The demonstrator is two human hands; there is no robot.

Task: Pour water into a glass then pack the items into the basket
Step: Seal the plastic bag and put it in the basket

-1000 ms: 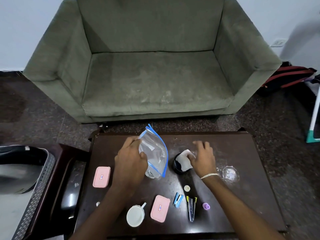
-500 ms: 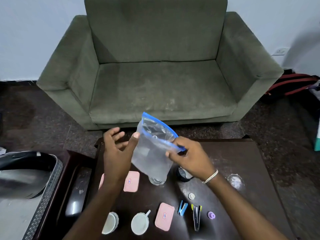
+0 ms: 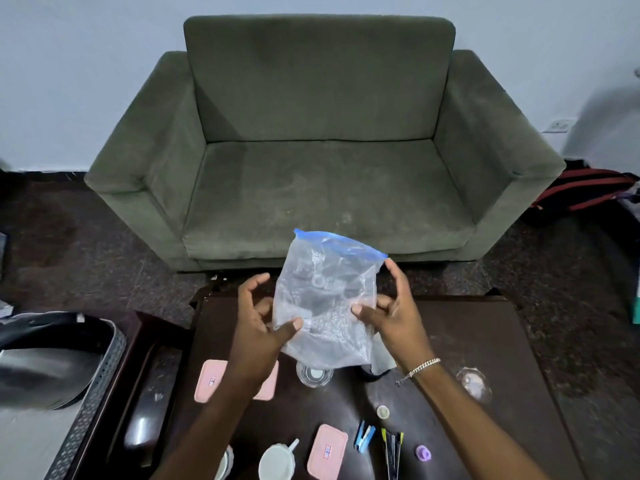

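Observation:
A clear zip bag with a blue seal (image 3: 325, 296) hangs upright above the dark table (image 3: 485, 334). My left hand (image 3: 258, 327) pinches its lower left side between thumb and fingers. My right hand (image 3: 391, 310) grips its right edge. Under the bag stands a clear glass (image 3: 313, 375). A second glass piece (image 3: 473, 383) sits at the table's right. A metal mesh basket (image 3: 93, 382) with a dark handle lies at the left, beside the table.
On the table lie two pink lidded boxes (image 3: 325, 452) (image 3: 207, 381), a white cup (image 3: 277, 464), a blue clip (image 3: 364, 441), tweezers (image 3: 391, 452), a purple cap (image 3: 423, 453), a small white cap (image 3: 382, 411) and a dark pot (image 3: 375, 372) behind my right wrist. A green sofa (image 3: 318, 168) stands beyond.
Both hands have lifted the zip bag off the table and turned it upright. My right hand left the dark pot and took the bag's right edge.

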